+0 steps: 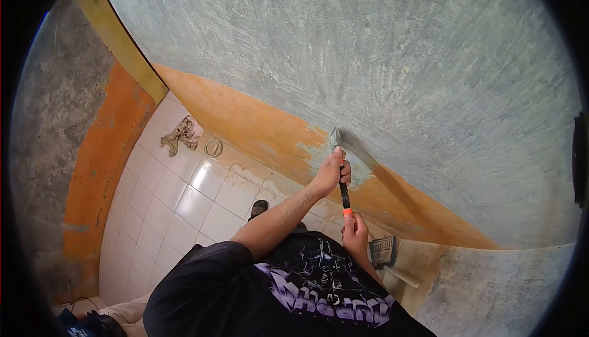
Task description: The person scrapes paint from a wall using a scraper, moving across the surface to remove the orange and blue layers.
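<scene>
A scraper [345, 195] with a black and orange handle is held in both hands. My left hand [334, 170] is closed round its upper part, close to the metal head. Lower down, my right hand [354, 231] grips the handle by the orange band. The tool's head touches the wall [294, 49] where grey-green plaster meets a band of orange paint [245, 125]. Around the head, part of the orange band shows a patchy pale surface. Dust specks cover my left forearm.
On the tiled floor [141, 197] lie a crumpled cloth [183, 136], a ring-shaped roll [213, 147] and pale debris along the wall's foot. A dark tray [383, 252] and a pale stick [402, 277] are at the lower right. Another person's leg [127, 314] shows at the lower left.
</scene>
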